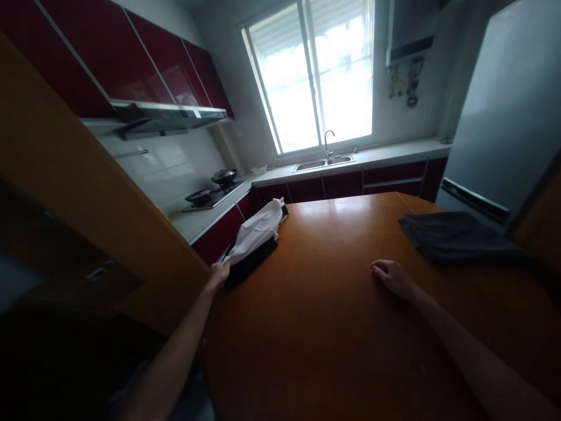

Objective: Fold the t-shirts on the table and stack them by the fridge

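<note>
My left hand (219, 273) is at the table's left edge, its fingers closed on the near end of a white garment (258, 229). That garment is a loose, crumpled strip lying over a black folded cloth (252, 264), which shows along its right side. My right hand (393, 277) rests on the wooden table (315, 304), fingers curled in, with nothing visible in them. To the right of that hand, and apart from it, lies a dark grey folded cloth (460, 237).
A wooden post or panel (87, 164) rises close on my left. Beyond the table are a stove with pans (224, 176), a counter with a sink (310, 166) and a window (315, 76). A fridge (504, 111) stands at the right.
</note>
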`<move>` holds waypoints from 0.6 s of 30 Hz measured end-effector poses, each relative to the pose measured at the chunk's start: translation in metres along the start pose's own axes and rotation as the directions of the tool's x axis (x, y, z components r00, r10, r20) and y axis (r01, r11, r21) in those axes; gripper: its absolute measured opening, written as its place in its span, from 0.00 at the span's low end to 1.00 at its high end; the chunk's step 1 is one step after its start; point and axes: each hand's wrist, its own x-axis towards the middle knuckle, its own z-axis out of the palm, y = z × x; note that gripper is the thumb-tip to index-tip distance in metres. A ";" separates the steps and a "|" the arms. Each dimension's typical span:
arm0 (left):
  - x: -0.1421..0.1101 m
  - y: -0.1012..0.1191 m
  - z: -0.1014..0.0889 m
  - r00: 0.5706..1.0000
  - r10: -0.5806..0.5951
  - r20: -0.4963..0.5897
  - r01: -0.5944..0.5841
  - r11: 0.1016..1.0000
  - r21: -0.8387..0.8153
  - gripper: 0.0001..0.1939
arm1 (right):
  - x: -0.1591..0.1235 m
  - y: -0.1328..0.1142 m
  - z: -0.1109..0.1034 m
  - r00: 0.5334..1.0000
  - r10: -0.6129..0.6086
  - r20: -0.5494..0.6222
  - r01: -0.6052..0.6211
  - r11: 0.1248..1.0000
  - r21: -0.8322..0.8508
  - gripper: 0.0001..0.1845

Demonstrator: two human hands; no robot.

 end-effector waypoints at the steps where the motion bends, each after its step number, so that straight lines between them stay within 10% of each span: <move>1: -0.005 -0.008 0.012 1.000 -0.029 0.001 0.029 0.999 0.018 0.18 | 0.001 0.000 -0.001 1.000 0.010 -0.017 -0.010 1.000 0.002 0.17; 6: -0.016 -0.014 0.050 0.983 -0.087 -0.164 0.097 0.994 0.059 0.31 | 0.008 0.013 -0.034 0.918 0.026 -0.396 -0.114 0.973 -0.200 0.19; 10: -0.020 0.025 0.070 0.865 0.195 -0.463 -0.182 0.981 0.072 0.27 | 0.002 0.041 -0.075 0.767 0.017 -0.642 -0.399 0.795 -0.456 0.25; 18: -0.040 0.150 0.159 0.835 0.481 -0.268 -0.546 0.785 -0.292 0.10 | -0.007 0.050 -0.103 0.668 0.161 -0.727 -0.608 0.682 -0.408 0.16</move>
